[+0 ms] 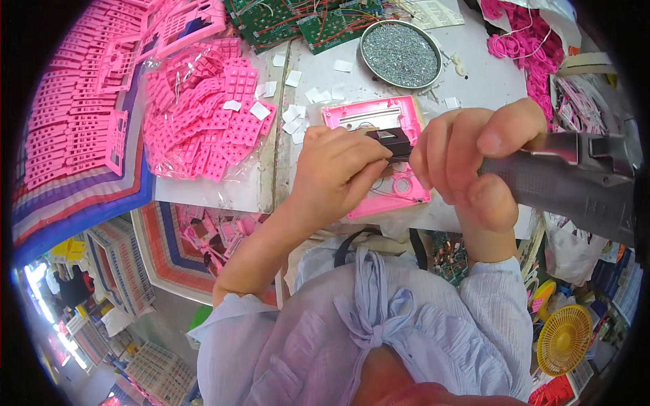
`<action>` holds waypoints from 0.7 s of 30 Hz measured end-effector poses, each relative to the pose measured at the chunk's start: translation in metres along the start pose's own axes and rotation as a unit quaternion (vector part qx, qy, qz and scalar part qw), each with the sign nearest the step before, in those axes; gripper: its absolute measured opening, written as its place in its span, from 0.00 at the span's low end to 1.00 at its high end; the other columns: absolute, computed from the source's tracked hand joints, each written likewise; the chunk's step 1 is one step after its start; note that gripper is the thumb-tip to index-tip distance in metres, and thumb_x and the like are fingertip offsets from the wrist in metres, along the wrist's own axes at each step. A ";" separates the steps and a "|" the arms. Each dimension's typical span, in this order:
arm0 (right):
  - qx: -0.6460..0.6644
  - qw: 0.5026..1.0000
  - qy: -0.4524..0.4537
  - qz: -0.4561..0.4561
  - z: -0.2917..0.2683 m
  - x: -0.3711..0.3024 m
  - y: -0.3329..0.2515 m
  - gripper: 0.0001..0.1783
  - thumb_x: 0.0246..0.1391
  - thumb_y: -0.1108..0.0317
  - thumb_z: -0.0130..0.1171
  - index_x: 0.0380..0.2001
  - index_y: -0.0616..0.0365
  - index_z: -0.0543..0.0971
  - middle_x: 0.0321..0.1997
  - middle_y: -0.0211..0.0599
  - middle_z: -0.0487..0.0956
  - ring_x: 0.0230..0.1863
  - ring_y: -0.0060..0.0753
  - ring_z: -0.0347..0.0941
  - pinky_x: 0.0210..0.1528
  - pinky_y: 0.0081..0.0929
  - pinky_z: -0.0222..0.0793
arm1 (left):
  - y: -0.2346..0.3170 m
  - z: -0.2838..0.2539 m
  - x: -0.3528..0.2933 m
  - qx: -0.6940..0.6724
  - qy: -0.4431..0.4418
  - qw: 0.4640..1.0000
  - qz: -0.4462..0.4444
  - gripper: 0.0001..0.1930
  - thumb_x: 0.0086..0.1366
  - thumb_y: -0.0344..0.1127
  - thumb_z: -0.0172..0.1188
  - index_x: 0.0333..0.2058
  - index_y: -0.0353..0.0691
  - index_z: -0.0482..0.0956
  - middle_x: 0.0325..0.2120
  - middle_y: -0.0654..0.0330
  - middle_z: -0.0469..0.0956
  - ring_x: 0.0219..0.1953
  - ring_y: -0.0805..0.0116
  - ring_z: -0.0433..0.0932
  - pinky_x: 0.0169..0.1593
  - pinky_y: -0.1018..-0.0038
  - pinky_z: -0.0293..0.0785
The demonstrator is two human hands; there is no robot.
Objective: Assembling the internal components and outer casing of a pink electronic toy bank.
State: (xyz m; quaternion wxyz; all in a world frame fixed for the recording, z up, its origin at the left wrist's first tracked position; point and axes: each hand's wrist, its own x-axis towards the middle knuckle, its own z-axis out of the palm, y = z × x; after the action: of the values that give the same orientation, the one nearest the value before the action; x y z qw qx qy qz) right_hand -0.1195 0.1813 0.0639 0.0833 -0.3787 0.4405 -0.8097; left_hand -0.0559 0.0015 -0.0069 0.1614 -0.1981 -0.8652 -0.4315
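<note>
A pink plastic casing (389,205) lies open in front of me, with a silvery strip, thin wires and a round ring moulding inside it. My left hand (338,169) is closed over its middle, fingertips pinching a small black block-like part (394,143). Just right of the casing, my right hand (477,152) is raised and curled around the end of a thick dark grey tool (562,189), which looks like an electric screwdriver. The tool reaches off to the right edge. Its working tip is hidden by my hand.
A round tin of small screws (401,54) stands behind the casing, beside green circuit boards (271,27) with wires. Scattered white paper squares (293,78) lie around. Left are a bag of pink keypads (203,115) and stacked pink casings (74,101); pink coiled parts (521,40) lie far right.
</note>
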 end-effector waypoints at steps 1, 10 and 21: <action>0.003 1.000 -0.001 0.006 0.003 0.000 0.000 0.18 0.61 0.64 0.63 0.47 0.50 0.65 0.19 0.25 0.67 0.19 0.22 0.62 0.20 0.23 0.62 | 0.000 0.000 -0.001 -0.010 0.007 1.000 -0.001 0.09 0.52 0.30 0.70 0.32 0.45 0.81 0.30 0.66 0.81 0.32 0.67 0.78 0.42 0.68 0.62; -0.008 1.000 -0.017 0.023 0.010 0.000 0.011 0.17 0.61 0.65 0.61 0.46 0.50 0.64 0.18 0.25 0.66 0.18 0.22 0.62 0.19 0.22 0.60 | -0.010 0.001 -0.011 0.050 0.038 0.998 0.027 0.14 0.49 0.38 0.74 0.34 0.48 0.80 0.30 0.70 0.80 0.33 0.68 0.77 0.43 0.66 0.60; -0.105 0.994 -0.004 0.017 -0.009 -0.007 0.054 0.16 0.58 0.73 0.60 0.45 0.58 0.66 0.24 0.33 0.71 0.23 0.22 0.68 0.26 0.25 0.69 | -0.016 0.001 -0.031 0.199 0.014 0.979 -0.030 0.22 0.47 0.49 0.73 0.41 0.50 0.80 0.37 0.71 0.80 0.38 0.69 0.73 0.46 0.63 0.53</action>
State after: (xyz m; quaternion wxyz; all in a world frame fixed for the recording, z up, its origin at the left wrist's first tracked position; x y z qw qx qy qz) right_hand -0.1316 0.1582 0.0149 0.0583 -0.3811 0.5289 -0.7560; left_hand -0.0366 -0.0130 -0.0328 0.1966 -0.1295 -0.9371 -0.2579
